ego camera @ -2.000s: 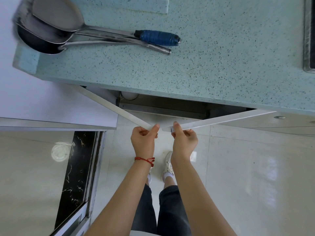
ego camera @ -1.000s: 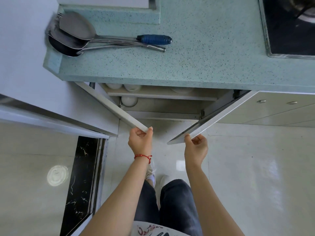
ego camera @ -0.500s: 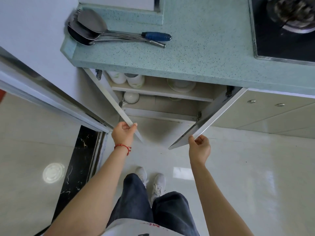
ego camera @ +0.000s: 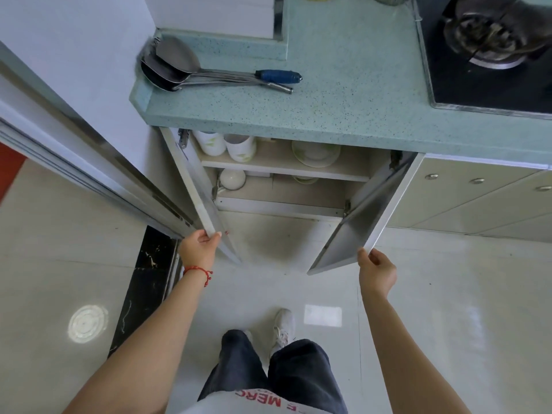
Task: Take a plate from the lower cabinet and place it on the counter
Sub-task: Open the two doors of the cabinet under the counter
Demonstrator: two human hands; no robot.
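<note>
The lower cabinet stands open under the speckled green counter (ego camera: 343, 94). A pale plate stack (ego camera: 315, 152) sits on the upper shelf at the right, half hidden by the counter edge. Another dish (ego camera: 304, 179) peeks out below that shelf. My left hand (ego camera: 199, 248) grips the bottom edge of the left cabinet door (ego camera: 206, 201). The fingers of my right hand (ego camera: 377, 268) pinch the lower corner of the right cabinet door (ego camera: 364, 219). Both doors are swung wide.
Two white cups (ego camera: 227, 144) stand at the shelf's left, a white bowl (ego camera: 233, 179) below them. Metal ladles with a blue handle (ego camera: 209, 74) lie on the counter. A black gas hob (ego camera: 490, 49) is at the right. A sliding door frame (ego camera: 89, 162) runs along the left.
Both cabinet doors have swung from nearly shut to wide open, my hands moving apart with them. I have stepped back, so the shelves and dishes inside now show.
</note>
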